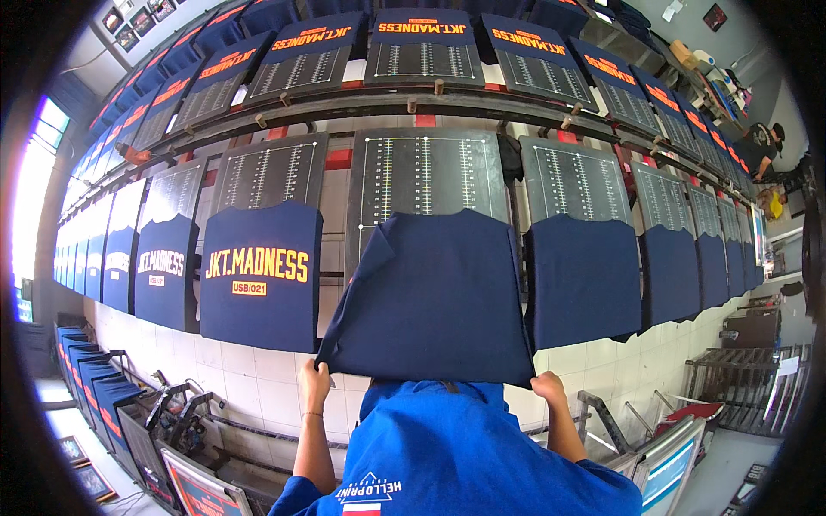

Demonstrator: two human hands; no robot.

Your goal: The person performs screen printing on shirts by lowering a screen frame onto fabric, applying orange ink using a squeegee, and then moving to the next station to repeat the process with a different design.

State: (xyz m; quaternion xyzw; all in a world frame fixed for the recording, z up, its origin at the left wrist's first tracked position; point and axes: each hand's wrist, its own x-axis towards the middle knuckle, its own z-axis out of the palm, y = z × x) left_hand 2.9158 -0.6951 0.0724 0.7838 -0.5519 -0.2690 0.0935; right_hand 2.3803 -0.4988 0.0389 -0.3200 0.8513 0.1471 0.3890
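A plain navy T-shirt (430, 292) lies partly over a dark printing board (428, 176) marked with white ruler scales. Its left edge is folded and creased near the top. My left hand (315, 383) is closed on the lower left corner of the cloth, while my right hand (548, 387) grips the lower right corner. Between them the hem is pulled straight, close to my body. On the neighbouring board to the left is a navy shirt (258, 322) with yellow-orange lettering. To the right, another plain navy shirt (585, 284) covers the lower part of its board.
A rail (361, 107) with wooden pegs runs behind this row. Beyond it stands a second row of boards with orange-printed shirts (422, 26). Framed screens stand low at left (202, 486) and right (671, 469), near a metal rack (744, 391). Another person (761, 150) is at far right.
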